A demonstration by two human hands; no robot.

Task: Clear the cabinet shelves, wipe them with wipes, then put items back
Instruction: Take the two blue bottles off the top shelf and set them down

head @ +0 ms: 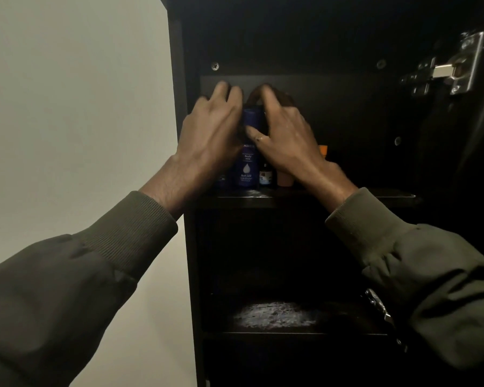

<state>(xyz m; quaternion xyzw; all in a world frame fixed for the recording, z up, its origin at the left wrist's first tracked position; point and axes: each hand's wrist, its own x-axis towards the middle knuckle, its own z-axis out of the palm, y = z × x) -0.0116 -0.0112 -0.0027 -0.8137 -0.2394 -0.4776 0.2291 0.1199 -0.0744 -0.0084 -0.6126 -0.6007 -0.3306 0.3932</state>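
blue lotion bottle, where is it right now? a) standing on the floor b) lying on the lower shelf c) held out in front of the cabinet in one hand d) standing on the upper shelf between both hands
d: the blue lotion bottle stands upright on the upper shelf, with the left hand and right hand at either side of its top.

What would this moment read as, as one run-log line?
stage: upper shelf | left hand and right hand: around blue body milk bottle | small bottles beside it | lower shelf: dusty
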